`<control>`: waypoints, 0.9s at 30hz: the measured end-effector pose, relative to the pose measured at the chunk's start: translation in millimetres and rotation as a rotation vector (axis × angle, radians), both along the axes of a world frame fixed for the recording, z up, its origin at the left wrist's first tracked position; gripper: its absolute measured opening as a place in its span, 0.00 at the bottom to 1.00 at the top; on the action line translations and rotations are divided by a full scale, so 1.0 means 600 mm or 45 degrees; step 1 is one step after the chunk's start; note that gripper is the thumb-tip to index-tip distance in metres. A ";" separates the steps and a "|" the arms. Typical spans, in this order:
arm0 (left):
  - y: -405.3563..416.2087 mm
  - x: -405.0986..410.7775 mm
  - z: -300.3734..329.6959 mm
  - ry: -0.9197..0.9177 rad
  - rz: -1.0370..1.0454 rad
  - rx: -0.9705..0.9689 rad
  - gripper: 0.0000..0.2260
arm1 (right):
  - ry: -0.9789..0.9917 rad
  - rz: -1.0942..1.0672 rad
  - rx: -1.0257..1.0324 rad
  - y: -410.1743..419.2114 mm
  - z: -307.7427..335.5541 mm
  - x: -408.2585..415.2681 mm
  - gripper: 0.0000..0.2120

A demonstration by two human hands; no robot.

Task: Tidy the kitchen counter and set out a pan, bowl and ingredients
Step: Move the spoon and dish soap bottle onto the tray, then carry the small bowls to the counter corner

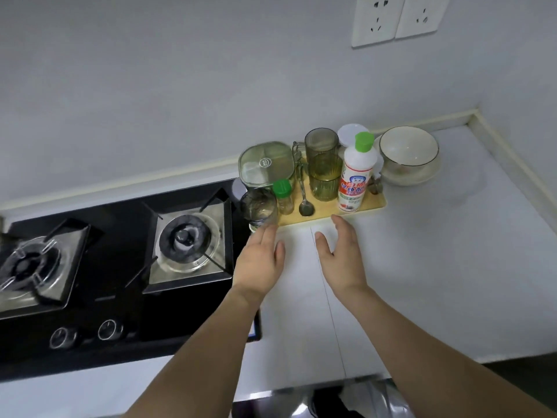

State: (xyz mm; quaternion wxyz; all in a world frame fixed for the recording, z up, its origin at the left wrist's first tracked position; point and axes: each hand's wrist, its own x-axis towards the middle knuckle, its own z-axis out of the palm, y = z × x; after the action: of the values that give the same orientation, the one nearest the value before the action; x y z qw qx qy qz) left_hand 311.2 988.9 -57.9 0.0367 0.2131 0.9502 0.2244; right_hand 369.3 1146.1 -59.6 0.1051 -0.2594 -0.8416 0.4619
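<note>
A wooden tray (378, 203) stands on the white counter (422, 282) against the wall. It carries stacked green cups (322, 164), a white bottle with a green cap (355, 173), a small green-capped jar (284, 196) and a spoon (305, 200). A green-lidded glass container (265, 164) sits at the tray's left end, with a clear glass (259, 208) in front of it. A white bowl (408, 150) rests on a plate to the right. My left hand (260, 260) reaches out flat, fingertips at the clear glass. My right hand (340, 254) hovers open just before the tray's front edge.
A black two-burner gas hob (120, 251) with two knobs fills the left side. A round white lid (352, 134) stands behind the bottle. Wall sockets (394, 18) are at the upper right. The counter's front edge runs just below my forearms.
</note>
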 end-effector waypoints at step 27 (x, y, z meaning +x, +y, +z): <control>-0.866 0.328 0.149 0.345 0.872 0.036 0.19 | 0.420 0.944 -0.060 -0.831 0.162 0.156 0.23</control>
State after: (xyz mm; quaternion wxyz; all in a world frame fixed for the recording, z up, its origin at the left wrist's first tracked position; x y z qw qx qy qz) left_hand 507.8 469.3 31.6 -0.1696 -0.0890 0.9595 0.2066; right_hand 462.9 647.7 37.6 0.0591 0.1368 -0.8393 0.5229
